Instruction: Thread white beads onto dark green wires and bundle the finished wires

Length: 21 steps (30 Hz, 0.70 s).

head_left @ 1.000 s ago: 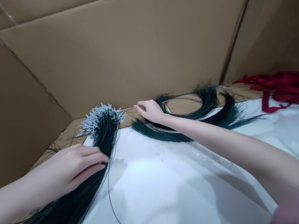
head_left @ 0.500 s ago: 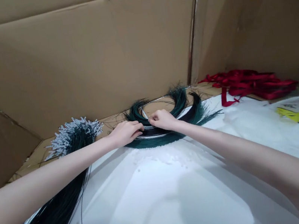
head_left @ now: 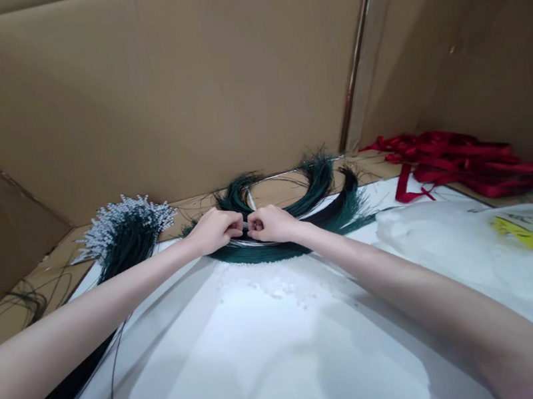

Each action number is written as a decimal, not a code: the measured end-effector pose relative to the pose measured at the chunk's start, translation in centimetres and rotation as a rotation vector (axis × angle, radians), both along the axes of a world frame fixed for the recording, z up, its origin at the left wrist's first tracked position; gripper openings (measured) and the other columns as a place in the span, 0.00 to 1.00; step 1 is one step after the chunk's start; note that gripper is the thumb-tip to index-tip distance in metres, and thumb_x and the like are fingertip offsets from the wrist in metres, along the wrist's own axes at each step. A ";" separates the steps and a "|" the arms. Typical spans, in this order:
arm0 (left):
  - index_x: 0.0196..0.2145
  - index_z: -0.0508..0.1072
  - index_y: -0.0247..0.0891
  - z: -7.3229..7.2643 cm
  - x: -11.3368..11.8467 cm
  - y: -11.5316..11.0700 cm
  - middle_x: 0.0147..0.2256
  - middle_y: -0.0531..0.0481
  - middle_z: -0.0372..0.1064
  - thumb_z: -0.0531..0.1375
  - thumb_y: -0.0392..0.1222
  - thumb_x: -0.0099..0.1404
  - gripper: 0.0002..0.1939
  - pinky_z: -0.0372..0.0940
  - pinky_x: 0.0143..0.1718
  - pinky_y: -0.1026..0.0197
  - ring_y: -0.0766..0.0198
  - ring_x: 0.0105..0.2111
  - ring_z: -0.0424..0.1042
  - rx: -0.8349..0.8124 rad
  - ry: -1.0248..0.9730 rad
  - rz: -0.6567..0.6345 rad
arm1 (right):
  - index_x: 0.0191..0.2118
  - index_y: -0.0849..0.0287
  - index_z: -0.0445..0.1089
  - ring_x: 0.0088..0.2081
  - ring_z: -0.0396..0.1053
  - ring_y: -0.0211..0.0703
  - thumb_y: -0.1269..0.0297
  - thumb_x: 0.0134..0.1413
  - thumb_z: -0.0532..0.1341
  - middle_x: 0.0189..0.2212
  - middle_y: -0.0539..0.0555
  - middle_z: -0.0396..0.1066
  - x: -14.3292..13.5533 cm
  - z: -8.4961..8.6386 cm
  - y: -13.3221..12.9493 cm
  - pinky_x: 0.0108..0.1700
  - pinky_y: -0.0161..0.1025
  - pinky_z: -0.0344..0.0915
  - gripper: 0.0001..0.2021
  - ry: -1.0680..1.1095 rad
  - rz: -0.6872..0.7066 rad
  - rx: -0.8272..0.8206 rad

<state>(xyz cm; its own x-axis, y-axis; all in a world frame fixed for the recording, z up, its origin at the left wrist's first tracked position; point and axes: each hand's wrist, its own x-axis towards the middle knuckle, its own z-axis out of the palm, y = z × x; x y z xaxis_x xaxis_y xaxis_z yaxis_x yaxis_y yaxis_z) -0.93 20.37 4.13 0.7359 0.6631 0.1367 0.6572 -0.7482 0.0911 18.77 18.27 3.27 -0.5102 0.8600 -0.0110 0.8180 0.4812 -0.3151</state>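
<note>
My left hand [head_left: 215, 230] and my right hand [head_left: 274, 223] meet over curved bundles of thin dark green strands [head_left: 262, 252] at the back of the white surface. Both have their fingers bent into a pinch, with the fingertips nearly touching. What lies between them is too small to make out. Small white bits, perhaps beads [head_left: 279, 282], are scattered just in front of the bundles. Left of my left hand lies a long dark bunch [head_left: 127, 245] of strands with clustered pale beaded tips [head_left: 120, 216].
Cardboard walls [head_left: 168, 87] rise behind and on both sides. A heap of red ribbon [head_left: 467, 161] lies at the back right. In front of it is a translucent plastic bag [head_left: 446, 245] with a yellow print. Loose strands [head_left: 32, 300] lie at the far left.
My hands have come closer together, the right one moving left towards the left one. The camera view has shifted slightly.
</note>
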 end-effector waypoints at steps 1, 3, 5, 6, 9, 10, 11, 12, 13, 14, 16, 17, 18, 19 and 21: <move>0.30 0.71 0.38 0.0 -0.1 -0.2 0.29 0.52 0.74 0.56 0.37 0.64 0.06 0.56 0.35 0.62 0.62 0.31 0.72 0.012 -0.006 0.007 | 0.52 0.61 0.69 0.46 0.72 0.46 0.60 0.65 0.60 0.49 0.57 0.71 -0.2 0.0 -0.3 0.48 0.48 0.71 0.14 0.011 0.003 0.012; 0.31 0.71 0.38 0.1 -0.3 -0.6 0.32 0.51 0.74 0.55 0.37 0.65 0.06 0.55 0.37 0.60 0.60 0.35 0.72 0.040 -0.016 0.019 | 0.49 0.62 0.71 0.45 0.72 0.44 0.59 0.65 0.60 0.46 0.56 0.72 -0.4 0.2 -0.7 0.47 0.48 0.71 0.13 0.039 0.006 0.039; 0.33 0.71 0.38 0.1 -0.5 -0.9 0.35 0.48 0.74 0.55 0.38 0.67 0.07 0.54 0.39 0.59 0.58 0.38 0.71 0.062 -0.022 0.024 | 0.44 0.61 0.73 0.42 0.72 0.43 0.60 0.64 0.60 0.41 0.55 0.75 -0.5 0.4 -1.0 0.46 0.44 0.69 0.10 0.075 0.002 0.066; 0.33 0.71 0.37 0.2 -0.6 -1.0 0.35 0.47 0.74 0.54 0.38 0.68 0.07 0.53 0.39 0.58 0.57 0.38 0.71 0.067 -0.022 0.023 | 0.42 0.60 0.74 0.41 0.72 0.42 0.62 0.63 0.61 0.39 0.54 0.75 -0.5 0.5 -1.1 0.44 0.41 0.68 0.08 0.093 -0.004 0.079; 0.35 0.70 0.37 0.2 -0.9 -1.1 0.35 0.47 0.74 0.54 0.39 0.69 0.08 0.53 0.40 0.58 0.58 0.37 0.70 0.044 -0.015 -0.007 | 0.36 0.57 0.77 0.38 0.72 0.41 0.65 0.58 0.64 0.34 0.52 0.77 -0.2 0.6 -1.2 0.37 0.34 0.61 0.04 0.132 -0.036 0.104; 0.35 0.70 0.37 0.2 -0.9 -1.0 0.34 0.48 0.74 0.54 0.39 0.69 0.08 0.53 0.41 0.58 0.58 0.37 0.70 0.028 -0.010 -0.023 | 0.35 0.57 0.77 0.37 0.72 0.41 0.65 0.57 0.65 0.33 0.52 0.77 -0.1 0.6 -1.3 0.36 0.34 0.60 0.04 0.138 -0.048 0.108; 0.34 0.71 0.38 0.2 -1.0 -1.0 0.34 0.49 0.74 0.54 0.40 0.69 0.07 0.53 0.41 0.58 0.59 0.37 0.69 0.012 -0.005 -0.041 | 0.34 0.57 0.77 0.36 0.71 0.40 0.65 0.56 0.66 0.32 0.52 0.77 0.0 0.5 -1.4 0.34 0.33 0.58 0.03 0.141 -0.058 0.110; 0.34 0.71 0.38 0.1 -1.0 -1.0 0.33 0.50 0.74 0.55 0.40 0.69 0.07 0.52 0.42 0.57 0.59 0.38 0.69 -0.004 -0.001 -0.060 | 0.33 0.57 0.77 0.35 0.71 0.40 0.66 0.55 0.66 0.32 0.52 0.77 0.1 0.5 -1.5 0.33 0.33 0.57 0.03 0.141 -0.067 0.110; 0.34 0.72 0.39 0.1 -1.0 -1.0 0.33 0.50 0.74 0.55 0.40 0.69 0.07 0.52 0.43 0.57 0.59 0.38 0.69 -0.019 0.005 -0.078 | 0.32 0.57 0.77 0.34 0.71 0.40 0.66 0.55 0.66 0.31 0.52 0.77 0.2 0.4 -1.7 0.32 0.33 0.56 0.03 0.139 -0.071 0.109; 0.34 0.72 0.39 0.0 -1.0 -1.1 0.33 0.51 0.75 0.56 0.41 0.69 0.07 0.51 0.44 0.57 0.59 0.39 0.69 -0.032 0.009 -0.094 | 0.32 0.57 0.77 0.34 0.70 0.39 0.66 0.55 0.66 0.30 0.51 0.76 0.3 0.4 -1.9 0.32 0.33 0.55 0.03 0.134 -0.070 0.105; 0.34 0.74 0.41 -0.1 -0.9 -1.2 0.33 0.52 0.76 0.57 0.42 0.68 0.07 0.50 0.45 0.56 0.59 0.39 0.69 -0.052 0.018 -0.121 | 0.31 0.57 0.76 0.33 0.69 0.39 0.66 0.54 0.66 0.29 0.51 0.75 0.4 0.4 -2.2 0.31 0.33 0.53 0.03 0.121 -0.057 0.096; 0.34 0.74 0.41 -0.1 -0.9 -1.3 0.34 0.52 0.76 0.58 0.42 0.68 0.06 0.49 0.45 0.56 0.59 0.40 0.69 -0.060 0.023 -0.131 | 0.31 0.57 0.76 0.33 0.69 0.39 0.66 0.55 0.65 0.29 0.51 0.75 0.4 0.4 -2.4 0.31 0.33 0.53 0.04 0.113 -0.047 0.091; 0.35 0.75 0.42 -0.1 -0.9 -1.4 0.34 0.52 0.77 0.59 0.42 0.68 0.06 0.49 0.45 0.56 0.59 0.40 0.69 -0.067 0.030 -0.140 | 0.31 0.57 0.76 0.32 0.69 0.39 0.65 0.55 0.65 0.29 0.51 0.75 0.4 0.4 -2.5 0.31 0.33 0.52 0.04 0.104 -0.037 0.085; 0.35 0.75 0.42 -0.2 -1.0 -1.6 0.35 0.53 0.77 0.59 0.43 0.67 0.05 0.49 0.45 0.56 0.59 0.41 0.69 -0.073 0.037 -0.147 | 0.31 0.57 0.76 0.32 0.68 0.39 0.65 0.56 0.64 0.29 0.51 0.75 0.4 0.4 -2.6 0.31 0.33 0.52 0.05 0.093 -0.026 0.079; 0.36 0.76 0.43 -0.2 -1.0 -1.8 0.35 0.53 0.77 0.61 0.43 0.66 0.05 0.48 0.45 0.56 0.58 0.42 0.69 -0.080 0.050 -0.151 | 0.31 0.58 0.76 0.33 0.68 0.40 0.64 0.57 0.64 0.29 0.52 0.74 0.4 0.5 -2.8 0.31 0.33 0.52 0.06 0.072 0.000 0.063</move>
